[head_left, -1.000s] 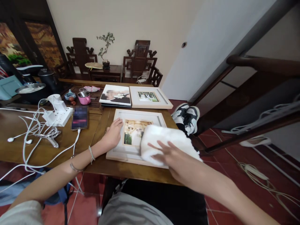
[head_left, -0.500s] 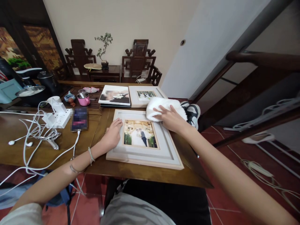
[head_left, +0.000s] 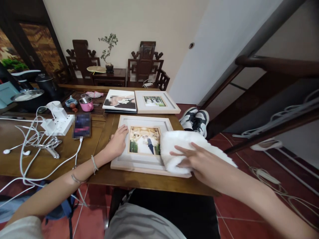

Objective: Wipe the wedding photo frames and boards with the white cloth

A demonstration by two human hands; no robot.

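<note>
A picture frame (head_left: 149, 168) of light wood with a wedding photo lies flat on the table near its front edge. My left hand (head_left: 119, 141) is curled over the frame's left edge, its fingers on the rim. My right hand (head_left: 196, 159) has hold of a fluffy white cloth (head_left: 185, 142), its fingers spread over the top and pressing down. The cloth covers the frame's lower right part and hangs past its right side.
Behind lie a second framed photo (head_left: 171, 104) and a photo album (head_left: 119, 99). On the left are a phone (head_left: 82, 125), a power strip (head_left: 59, 124), tangled white cables, a pink cup (head_left: 86, 104) and a lidded pot (head_left: 28, 98). Sneakers (head_left: 195, 119) show beyond the table's right edge.
My right hand has drawn the white cloth from the frame's upper right corner down along its right side, toward me. My left hand stays on the left edge.
</note>
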